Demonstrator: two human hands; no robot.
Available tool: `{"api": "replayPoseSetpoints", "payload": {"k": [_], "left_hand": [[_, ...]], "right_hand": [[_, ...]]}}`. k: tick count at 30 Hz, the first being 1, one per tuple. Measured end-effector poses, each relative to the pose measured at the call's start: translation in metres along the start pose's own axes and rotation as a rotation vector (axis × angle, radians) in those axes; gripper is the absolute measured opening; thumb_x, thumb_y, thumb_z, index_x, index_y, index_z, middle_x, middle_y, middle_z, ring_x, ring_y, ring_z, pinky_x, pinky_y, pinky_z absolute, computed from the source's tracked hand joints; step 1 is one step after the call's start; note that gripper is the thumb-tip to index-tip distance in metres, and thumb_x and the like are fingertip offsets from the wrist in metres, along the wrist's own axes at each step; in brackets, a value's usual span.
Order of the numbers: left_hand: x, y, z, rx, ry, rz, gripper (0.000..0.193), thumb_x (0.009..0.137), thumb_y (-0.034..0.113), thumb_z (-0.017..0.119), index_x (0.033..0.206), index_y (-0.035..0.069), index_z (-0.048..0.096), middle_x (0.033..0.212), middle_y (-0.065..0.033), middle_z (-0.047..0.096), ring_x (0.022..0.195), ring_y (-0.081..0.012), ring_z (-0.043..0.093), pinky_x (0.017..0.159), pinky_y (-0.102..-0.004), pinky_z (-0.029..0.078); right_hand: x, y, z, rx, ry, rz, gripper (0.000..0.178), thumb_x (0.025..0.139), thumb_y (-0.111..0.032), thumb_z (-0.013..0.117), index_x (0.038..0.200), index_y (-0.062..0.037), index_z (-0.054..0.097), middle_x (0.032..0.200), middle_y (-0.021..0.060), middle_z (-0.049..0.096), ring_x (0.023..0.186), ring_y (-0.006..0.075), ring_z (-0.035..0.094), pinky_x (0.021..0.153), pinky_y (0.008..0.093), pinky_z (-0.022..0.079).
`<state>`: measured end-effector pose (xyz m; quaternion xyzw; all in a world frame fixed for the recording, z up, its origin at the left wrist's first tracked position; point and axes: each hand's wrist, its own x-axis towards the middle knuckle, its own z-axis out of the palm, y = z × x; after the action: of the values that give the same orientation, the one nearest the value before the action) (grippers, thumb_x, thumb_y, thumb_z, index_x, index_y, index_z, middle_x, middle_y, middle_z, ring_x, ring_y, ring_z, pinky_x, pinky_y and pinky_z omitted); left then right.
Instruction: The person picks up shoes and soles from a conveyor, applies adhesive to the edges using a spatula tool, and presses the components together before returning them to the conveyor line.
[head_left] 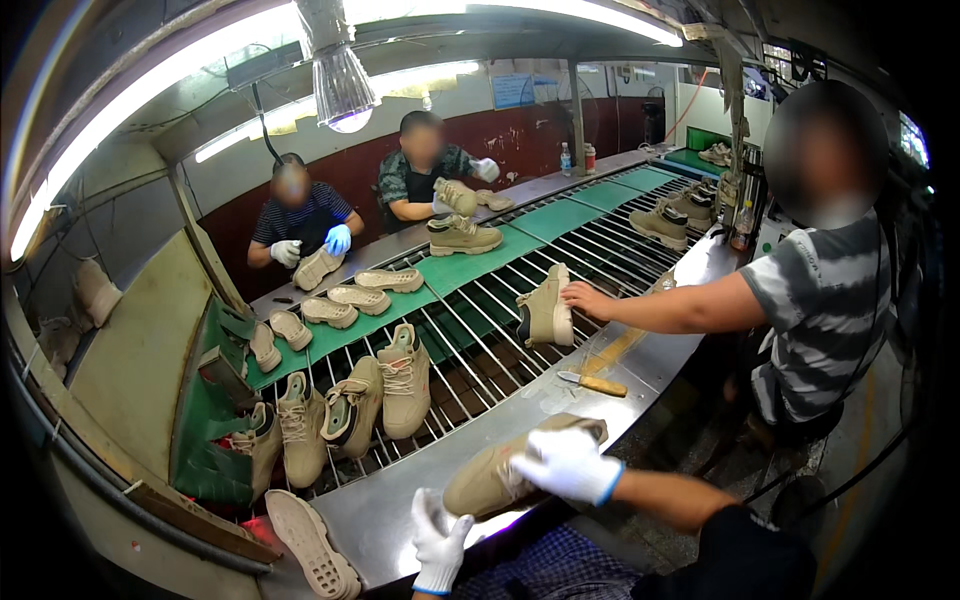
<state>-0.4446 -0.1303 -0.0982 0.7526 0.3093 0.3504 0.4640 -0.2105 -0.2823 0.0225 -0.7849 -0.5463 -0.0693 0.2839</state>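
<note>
A tan lace-up shoe [480,482] lies on its side above the metal table edge in front of me, toe to the left. My right hand [572,466], in a white knit glove, grips it across the laces and upper. My left hand [438,540], gloved the same way, is beside the toe with thumb and fingers apart; whether it touches the toe I cannot tell. Left of it, a loose beige sole [312,548] lies tread up. A knife with a wooden handle [600,385] rests on the metal ledge beyond the shoe.
Several shoes [404,385] stand on the metal roller rack [470,350]. Loose soles [390,281] sit on the green belt [500,245]. At right a co-worker's hand [588,300] touches a shoe [546,308]; across the line two gloved people handle shoes.
</note>
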Motion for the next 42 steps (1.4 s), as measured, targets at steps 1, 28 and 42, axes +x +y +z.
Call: {"api": "replayPoseSetpoints", "payload": {"k": [1,28,42], "left_hand": [[0.000,0.010,0.008,-0.159,-0.022,0.011,0.087,0.087,0.025,0.085,0.155,-0.005,0.041,0.140,-0.0209,0.061,0.131,-0.0335,0.058,0.114,-0.0445,0.046],[0.155,0.036,-0.096,0.672,-0.021,0.315,0.034,0.094,0.016,0.060,0.122,0.003,0.072,0.118,-0.0225,0.071,0.114,-0.0411,0.066,0.103,-0.0466,0.053],[0.110,0.028,-0.192,-0.044,-0.176,-0.296,0.042,0.099,0.020,0.070,0.135,-0.002,0.066,0.121,-0.0137,0.074,0.111,-0.0205,0.068,0.103,-0.0354,0.053]], "right_hand": [[-0.019,-0.018,0.000,0.151,-0.013,0.115,0.042,0.098,-0.045,0.072,0.082,-0.0059,0.067,0.069,0.0154,0.069,0.063,0.0331,0.071,0.058,0.0423,0.055],[-0.193,0.071,0.115,1.670,-0.292,0.885,0.062,0.110,-0.052,0.052,0.135,0.0040,0.062,0.120,0.0165,0.072,0.108,0.0241,0.071,0.081,0.0358,0.061],[-0.174,0.053,0.114,1.765,-0.304,0.863,0.065,0.110,-0.053,0.052,0.139,0.0048,0.059,0.124,0.0170,0.072,0.114,0.0249,0.069,0.088,0.0369,0.060]]}}
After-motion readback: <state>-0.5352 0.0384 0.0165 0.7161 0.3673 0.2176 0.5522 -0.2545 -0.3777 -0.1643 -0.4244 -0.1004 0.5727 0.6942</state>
